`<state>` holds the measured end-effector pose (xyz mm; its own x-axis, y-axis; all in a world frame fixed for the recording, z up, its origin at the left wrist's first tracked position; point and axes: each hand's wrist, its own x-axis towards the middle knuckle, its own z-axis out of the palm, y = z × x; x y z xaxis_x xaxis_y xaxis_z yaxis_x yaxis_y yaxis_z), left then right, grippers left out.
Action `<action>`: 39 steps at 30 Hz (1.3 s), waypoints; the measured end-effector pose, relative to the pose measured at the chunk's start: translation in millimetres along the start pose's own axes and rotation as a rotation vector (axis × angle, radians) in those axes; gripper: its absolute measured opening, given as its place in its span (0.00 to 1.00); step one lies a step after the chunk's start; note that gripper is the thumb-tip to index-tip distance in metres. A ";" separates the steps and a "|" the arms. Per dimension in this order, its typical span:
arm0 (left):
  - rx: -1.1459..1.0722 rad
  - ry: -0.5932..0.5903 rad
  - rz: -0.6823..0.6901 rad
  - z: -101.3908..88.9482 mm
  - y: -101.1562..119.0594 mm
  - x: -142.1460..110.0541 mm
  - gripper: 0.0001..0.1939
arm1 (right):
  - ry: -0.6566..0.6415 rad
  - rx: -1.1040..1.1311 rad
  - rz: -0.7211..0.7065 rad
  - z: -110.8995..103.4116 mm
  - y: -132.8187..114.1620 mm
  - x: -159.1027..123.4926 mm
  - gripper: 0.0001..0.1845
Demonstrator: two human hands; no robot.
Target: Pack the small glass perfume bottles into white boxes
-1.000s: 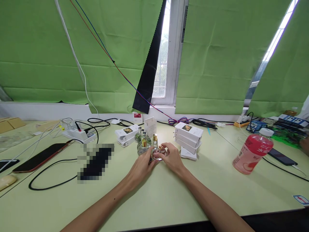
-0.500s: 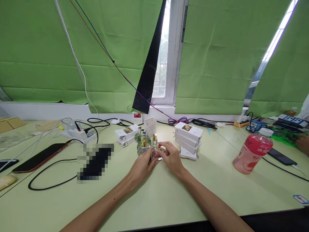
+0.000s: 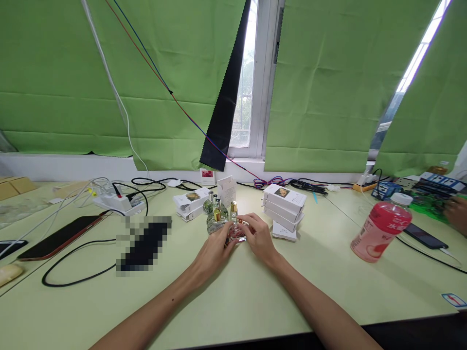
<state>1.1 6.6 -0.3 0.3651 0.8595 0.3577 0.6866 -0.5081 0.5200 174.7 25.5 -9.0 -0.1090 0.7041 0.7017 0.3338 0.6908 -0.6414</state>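
Note:
Between the fingertips of both hands is a small glass perfume bottle (image 3: 238,232) with a pinkish tint, low over the table. My left hand (image 3: 216,246) closes on its left side, the fingers partly hidden behind the thumb. From the right, my right hand (image 3: 258,237) grips the same bottle with curled fingers, which cover much of it. Just beyond my left hand stand several glass perfume bottles (image 3: 215,225) in a close group. One gold-capped bottle (image 3: 234,210) rises right behind the fingers.
White boxes (image 3: 283,208) are stacked to the right, more white boxes (image 3: 190,203) lie left, and an opened one (image 3: 226,191) stands behind. A pink drink bottle (image 3: 381,228), phone (image 3: 62,237), power strip (image 3: 118,200) and cables surround them. Another person's hand (image 3: 457,214) is far right.
The fingers of my right hand have shifted slightly on the pinkish bottle, covering more of its top. At the far right, the other person's hand has moved a little left.

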 end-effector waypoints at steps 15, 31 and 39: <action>-0.026 -0.015 0.011 -2.3 2.9 0.0 0.13 | 0.005 -0.044 -0.009 2.2 -1.1 -0.4 0.13; -0.053 0.027 0.017 -1.9 4.0 -0.8 0.13 | 0.023 0.006 0.030 4.6 0.8 -1.3 0.12; -0.033 0.011 0.002 -2.0 4.6 0.3 0.13 | 0.030 0.035 0.030 5.9 2.1 -2.1 0.12</action>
<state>3.1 4.4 3.7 0.3594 0.8577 0.3677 0.6644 -0.5119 0.5445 170.1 26.5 -13.6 -0.0713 0.7196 0.6907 0.3037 0.6753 -0.6721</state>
